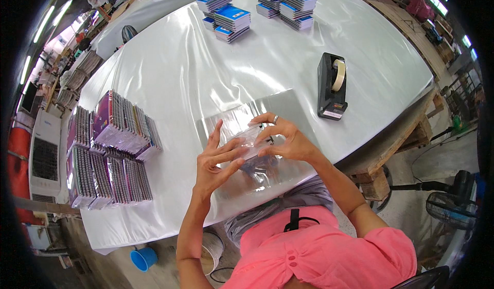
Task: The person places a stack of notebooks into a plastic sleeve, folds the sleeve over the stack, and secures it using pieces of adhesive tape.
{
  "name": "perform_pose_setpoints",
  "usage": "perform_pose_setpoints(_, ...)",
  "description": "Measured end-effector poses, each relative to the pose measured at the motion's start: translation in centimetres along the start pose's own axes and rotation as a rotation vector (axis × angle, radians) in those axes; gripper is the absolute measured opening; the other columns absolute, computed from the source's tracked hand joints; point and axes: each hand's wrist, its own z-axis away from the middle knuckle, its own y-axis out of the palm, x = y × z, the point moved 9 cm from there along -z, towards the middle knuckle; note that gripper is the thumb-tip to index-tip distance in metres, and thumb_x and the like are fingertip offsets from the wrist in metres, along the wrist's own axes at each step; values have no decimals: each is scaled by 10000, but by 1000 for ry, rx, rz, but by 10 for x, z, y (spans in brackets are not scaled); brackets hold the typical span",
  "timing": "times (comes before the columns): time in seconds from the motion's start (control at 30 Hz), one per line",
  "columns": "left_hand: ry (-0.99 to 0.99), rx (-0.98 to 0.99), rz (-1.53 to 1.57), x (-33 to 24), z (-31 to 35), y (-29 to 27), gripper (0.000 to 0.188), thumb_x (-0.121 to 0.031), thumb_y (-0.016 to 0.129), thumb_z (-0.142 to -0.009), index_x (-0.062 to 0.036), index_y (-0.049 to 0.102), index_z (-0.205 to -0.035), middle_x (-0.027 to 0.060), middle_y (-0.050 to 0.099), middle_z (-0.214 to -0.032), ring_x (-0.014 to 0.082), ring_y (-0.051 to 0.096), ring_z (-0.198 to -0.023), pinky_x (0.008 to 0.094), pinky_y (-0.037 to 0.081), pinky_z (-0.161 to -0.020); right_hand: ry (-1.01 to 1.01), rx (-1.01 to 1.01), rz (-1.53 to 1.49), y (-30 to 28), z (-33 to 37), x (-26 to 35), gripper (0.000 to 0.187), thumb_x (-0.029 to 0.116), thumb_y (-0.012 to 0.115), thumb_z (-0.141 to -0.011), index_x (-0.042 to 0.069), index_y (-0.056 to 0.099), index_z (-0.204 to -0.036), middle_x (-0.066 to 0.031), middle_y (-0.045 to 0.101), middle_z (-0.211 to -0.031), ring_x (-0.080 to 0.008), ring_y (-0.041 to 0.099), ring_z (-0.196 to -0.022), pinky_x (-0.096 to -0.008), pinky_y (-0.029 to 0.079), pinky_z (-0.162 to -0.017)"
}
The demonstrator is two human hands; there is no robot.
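with the film [250, 133] just over the surface [175, 186], my right grip [289, 138] pinches it while my left grip [212, 160] fans against it, whether pinching i cannot tell, so gentle, even tension seems best.

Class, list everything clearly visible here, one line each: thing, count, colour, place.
Spiral notebooks: many, blue, table's far side
Wrapped notebooks: many, purple, table's left
Tape dispenser: one, black, table's right
Tape roll: one, cream, in dispenser
Clear film: count unclear, transparent, between hands
Flat sheet: count unclear, grey, beneath hands
Table: one, white, centre
Bucket: one, blue, floor left
Pail: one, whitish, floor, beside person
Cabinet: one, white, left
Large fan: one, black, right
Shirt: one, pink, bottom
Left hand: one, bare, at film
Right hand: one, ringed, at film
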Motion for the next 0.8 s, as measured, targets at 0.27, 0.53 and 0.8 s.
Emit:
perform_pose_setpoints(0.27, 13, -224, -81, -22, -25, -18, 548, -330, 670, -865, -100, 545, -1347, 162, 425, -1464, 339, 213, -1446, 548, 168, -1137, 28, -48, -1, -2, 3, 1, 244, 188, 831, -710, 91, 719, -903, -86, 606, -1199, -238, 554, -1155, -366, 425, -979)
perform_pose_setpoints(0.53, -98, -168, -72, 21, 30, -24, 453, -386, 777, -733, -143, 724, -1111, 182, 325, -1521, 362, 134, -1462, 511, 209, -1138, 59, -30, -117, 4, 4, -5, 264, 186, 833, -709, 93, 723, -930, -85, 589, -1230, -233, 531, -1181, -358, 415, -986)
perform_pose_setpoints(0.8, -32, 30, -300, -2, 0, -9, 430, -182, 801, -679, -211, 731, -1102, 87, 348, -1526, 419, 82, -1456, 524, 214, -1144, 46, -65, -70, -2, 5, -4, 220, 167, 828, -718, 78, 720, -887, -89, 587, -1220, -230, 516, -1198, -365, 402, -995)
